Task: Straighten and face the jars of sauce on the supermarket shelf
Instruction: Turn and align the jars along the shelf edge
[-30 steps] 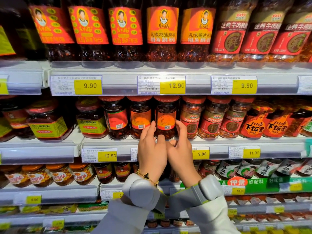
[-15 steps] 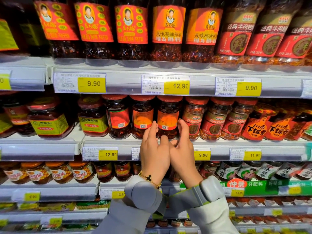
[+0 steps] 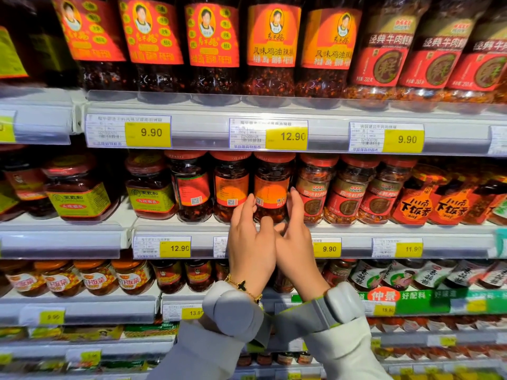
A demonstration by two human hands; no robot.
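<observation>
Head view takes in the shelves, stacked in tiers with yellow price tags along each front rail. Tall bottles fill the top tier, labels forward. On the middle tier stands a row of red-lidded jars; squat jars with yellow labels sit at its left end, and jars with red and tan labels just right of centre.

Both hands meet at one jar near the middle of that row. It stands upright, long axis vertical, at the shelf's front edge. Its orange label is turned partly aside: a code patch shows at the label's left edge and some characters at its right. The two jars to its left likewise show code patches.

Left hand grips the jar's lower left side, fingers curved against the glass. Right hand holds its right side, fingers up along the label's edge. The thumbs touch below the jar's base. A gold bracelet circles the left wrist.
</observation>
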